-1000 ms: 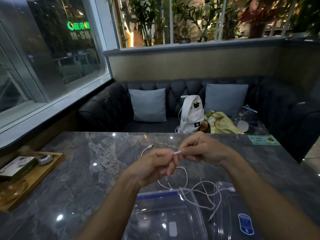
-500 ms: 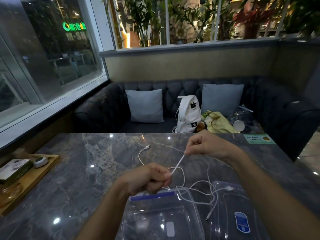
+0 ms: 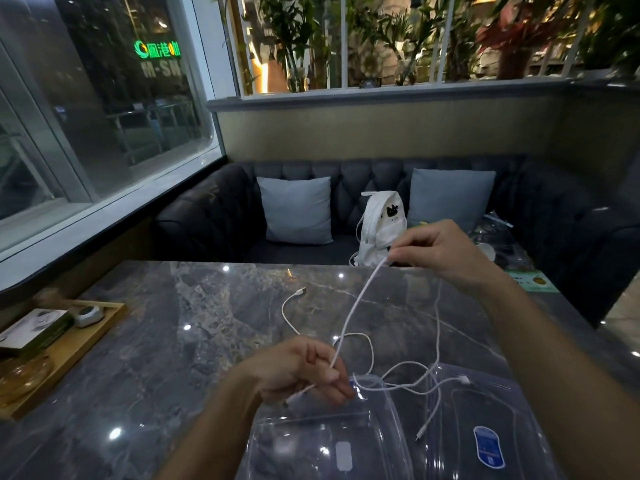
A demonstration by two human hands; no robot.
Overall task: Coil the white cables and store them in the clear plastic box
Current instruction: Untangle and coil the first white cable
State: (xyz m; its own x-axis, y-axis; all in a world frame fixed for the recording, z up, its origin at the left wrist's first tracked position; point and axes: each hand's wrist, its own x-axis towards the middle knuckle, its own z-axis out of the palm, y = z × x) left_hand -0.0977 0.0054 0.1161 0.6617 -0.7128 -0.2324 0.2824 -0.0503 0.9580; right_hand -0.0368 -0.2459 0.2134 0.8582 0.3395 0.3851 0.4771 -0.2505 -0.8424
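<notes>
**Drawing out the first cable**

The left hand [image 3: 304,368] pinches a white cable [image 3: 356,306] near its plug; the right hand [image 3: 440,251] pinches it higher, stretched above the table [image 3: 173,341]. Loose cables trail over the clear box [image 3: 329,445]. Best wind even loops, keeping light tension.

The desk [image 3: 214,341] has a dark grey marble top with pale veins and glints of lamp light. At its left edge lies a wooden tray [image 3: 69,344]. White cables [image 3: 372,355] sprawl loosely over the middle and toward the near edge, one plug end [image 3: 300,292] resting apart toward the far edge. A clear plastic box [image 3: 329,441] sits at the near edge, its clear lid [image 3: 491,427] just beside it on the right. A green card [image 3: 531,281] lies at the far right corner.
</notes>
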